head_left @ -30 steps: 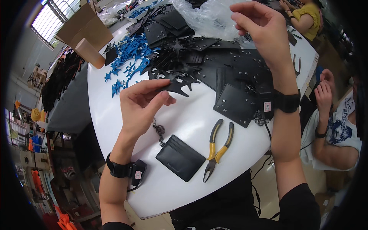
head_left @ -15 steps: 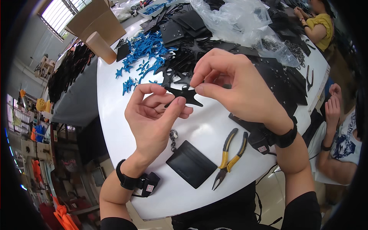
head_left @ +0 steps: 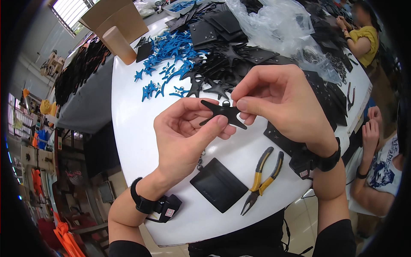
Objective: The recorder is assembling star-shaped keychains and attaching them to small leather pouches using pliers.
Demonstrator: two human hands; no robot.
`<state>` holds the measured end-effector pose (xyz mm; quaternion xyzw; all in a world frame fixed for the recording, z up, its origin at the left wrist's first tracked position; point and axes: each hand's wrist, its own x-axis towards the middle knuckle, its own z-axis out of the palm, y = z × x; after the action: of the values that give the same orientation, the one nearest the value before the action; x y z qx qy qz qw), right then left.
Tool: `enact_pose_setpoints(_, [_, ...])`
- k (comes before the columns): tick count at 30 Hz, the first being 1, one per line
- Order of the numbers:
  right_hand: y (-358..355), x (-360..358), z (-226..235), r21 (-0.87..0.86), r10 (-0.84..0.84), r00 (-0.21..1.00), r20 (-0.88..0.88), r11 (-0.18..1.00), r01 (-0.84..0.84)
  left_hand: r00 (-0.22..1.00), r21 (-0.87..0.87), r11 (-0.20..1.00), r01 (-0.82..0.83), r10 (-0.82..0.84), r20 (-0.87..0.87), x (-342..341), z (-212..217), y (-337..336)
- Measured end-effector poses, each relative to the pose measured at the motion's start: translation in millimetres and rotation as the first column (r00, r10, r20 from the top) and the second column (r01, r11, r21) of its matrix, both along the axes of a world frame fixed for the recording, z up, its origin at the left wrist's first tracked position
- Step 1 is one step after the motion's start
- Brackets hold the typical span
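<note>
Over the table, my left hand (head_left: 182, 132) pinches a flat black star-shaped charm (head_left: 223, 115) between thumb and fingers. A small metal ring stands at the charm's top point. My right hand (head_left: 278, 100) is closed at the charm's right point, its thumb and forefinger covering that tip. Whether something tiny is also in those fingers is hidden. Below the hands lies a black card holder (head_left: 219, 185), with a bit of metal chain (head_left: 200, 162) at its upper left corner. Right of it rest yellow-and-black handled pliers (head_left: 262, 180), their jaws toward me.
Blue star charms (head_left: 171, 47) and black star charms (head_left: 217, 88) are heaped beyond my hands. Black card holders (head_left: 203, 32), a clear plastic bag (head_left: 274, 21) and chains (head_left: 336, 64) fill the back. A cardboard box (head_left: 115, 19) stands far left. Co-workers sit at the right.
Both hands and the black star charm have shifted slightly right and nearer. The ring on the charm shows more plainly now. The whole view has also shifted a little.
</note>
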<state>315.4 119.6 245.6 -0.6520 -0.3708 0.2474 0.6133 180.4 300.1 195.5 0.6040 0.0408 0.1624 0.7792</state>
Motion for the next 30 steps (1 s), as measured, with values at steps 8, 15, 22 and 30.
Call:
enact_pose_setpoints(8, [2.1,5.2,-12.1,0.074,0.062,0.993,0.097,0.995,-0.07,0.845,0.514,0.748,-0.42,0.116,0.522,3.8,-16.0,2.5])
enact_pose_setpoints(15, [1.5,3.1,-10.9,0.129,0.075,0.99,0.122,0.987,-0.091,0.795,0.566,0.647,-0.511,0.105,0.597,1.8,-9.8,3.6])
enact_pose_setpoints(22, [1.0,4.0,-10.4,0.143,0.082,0.979,0.188,0.984,-0.11,0.789,0.603,0.602,-0.524,0.076,0.61,-0.8,-6.2,5.2])
enact_pose_setpoints(30, [4.5,2.8,-9.0,0.248,-0.036,0.986,0.165,0.969,-0.007,0.899,0.374,0.847,-0.378,0.24,0.365,-4.5,-1.6,-0.5])
